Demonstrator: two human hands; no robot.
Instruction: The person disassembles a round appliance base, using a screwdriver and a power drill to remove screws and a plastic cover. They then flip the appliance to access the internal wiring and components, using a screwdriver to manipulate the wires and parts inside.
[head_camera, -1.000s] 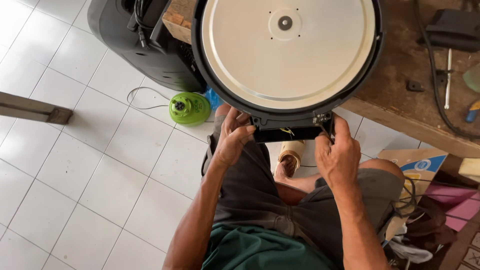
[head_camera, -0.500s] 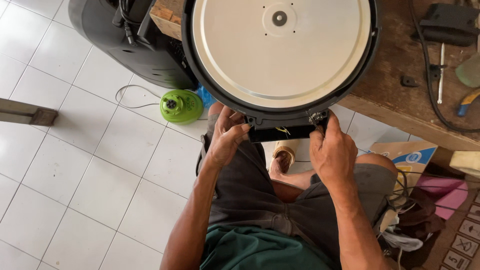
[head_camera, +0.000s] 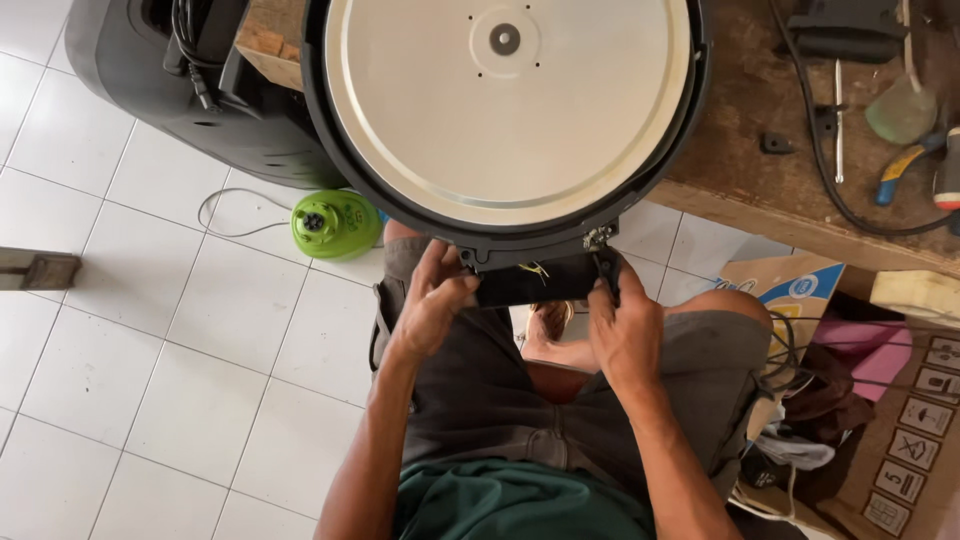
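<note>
The round appliance lid, with its silver plate up, rests partly on the wooden desk, above the person's lap. The left hand and right hand have their fingers clamped on the black hinge part at its near edge.

One head camera looks steeply down, close above the lap.

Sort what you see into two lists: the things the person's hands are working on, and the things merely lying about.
In hand:
left hand
right hand
round black appliance lid with a metal inner plate
black hinge block, gripped by both hands

Lying about:
green round part on the tiled floor
black casing
hand tools on the wooden bench
cardboard box
</note>
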